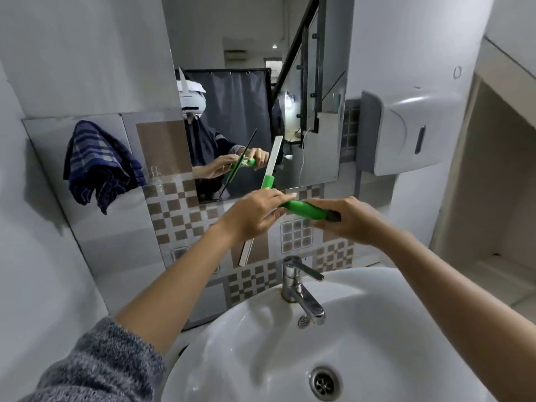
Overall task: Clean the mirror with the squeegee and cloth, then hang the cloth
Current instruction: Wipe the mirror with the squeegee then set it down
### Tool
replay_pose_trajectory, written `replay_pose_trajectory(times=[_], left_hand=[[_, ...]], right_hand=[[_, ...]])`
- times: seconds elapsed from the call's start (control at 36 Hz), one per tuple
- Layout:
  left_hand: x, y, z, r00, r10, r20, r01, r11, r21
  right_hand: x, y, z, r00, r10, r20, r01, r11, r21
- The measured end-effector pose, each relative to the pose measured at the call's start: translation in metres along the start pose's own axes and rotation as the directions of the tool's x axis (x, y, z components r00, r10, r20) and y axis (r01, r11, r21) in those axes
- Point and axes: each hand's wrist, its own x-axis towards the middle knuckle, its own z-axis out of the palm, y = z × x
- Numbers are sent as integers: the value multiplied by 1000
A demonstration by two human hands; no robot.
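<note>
On the wall at about ten o'clock, a blue plaid cloth (100, 163) hangs bunched against the grey tile, well apart from both hands. Just to its right a small clear glass (155, 174) stands against the patterned tiles. Moving across, the mirror (313, 82) fills the twelve o'clock stretch above the basin, and in it I can see the person's two hands reflected around the same green tool.

In front of the mirror's lower edge, near the middle of the view, the left hand (251, 212) reaches out from a grey knitted sleeve (101, 364). Its fingers are nearly straight and only loosely curved, resting over the squeegee (301, 209) where the green neck meets the blade; it is touching rather than gripping. The squeegee's long pale blade runs steeply from about one o'clock, up against the glass, down past the left hand toward the tiles at six o'clock.

Just right of that, the right hand (351, 220) is wrapped around the green handle, fingers curled underneath, with the dark end cap poking out.

Below the hands sit the chrome tap (301, 288) and the white basin (391, 329). At two o'clock a grey dispenser (406, 132) is mounted on the wall.
</note>
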Motion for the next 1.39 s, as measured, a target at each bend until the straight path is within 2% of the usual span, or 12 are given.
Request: replay_pose_trajectory(times=[0.14,0.22,0.31,0.36,0.47,0.56,0.64,0.78,0.94,1.14,1.19,1.39], left_hand=[[0,8,1,999,14,-46,-13,1000,15],[-6,13,3,991,-50,-123,51,999,8],[-16,20,4,955,-184,-231,181,983,-35],[-24,25,5,913,-281,-295,270,960,-78],[-39,32,11,801,-433,-414,424,898,-120],[-52,35,11,708,-509,-490,506,849,-151],[-67,39,9,628,-566,-534,562,805,-191],[-95,38,5,564,-632,-531,628,746,-221],[-133,31,1,506,-680,-531,692,687,-222],[-180,22,2,467,-807,-361,716,585,-381],[-188,23,2,455,-831,-320,711,555,-433],[-212,17,9,396,-873,-283,728,487,-483]], right_hand=[[10,0,-30,994,-105,10,104,964,-243],[17,1,-32,978,-178,-106,141,946,-291],[24,0,-21,936,-227,-271,172,962,-214],[31,-5,-8,900,-199,-388,144,976,-167],[46,-27,23,866,-45,-497,53,999,2],[53,-58,46,836,119,-536,13,972,236],[60,-90,62,833,229,-503,37,885,465],[74,-127,84,856,383,-346,-8,680,734],[92,-153,115,917,335,-214,52,431,901],[100,-173,146,974,148,-170,99,398,912],[102,-175,156,985,86,-148,99,418,903],[109,-181,186,999,-20,-49,53,404,913]])
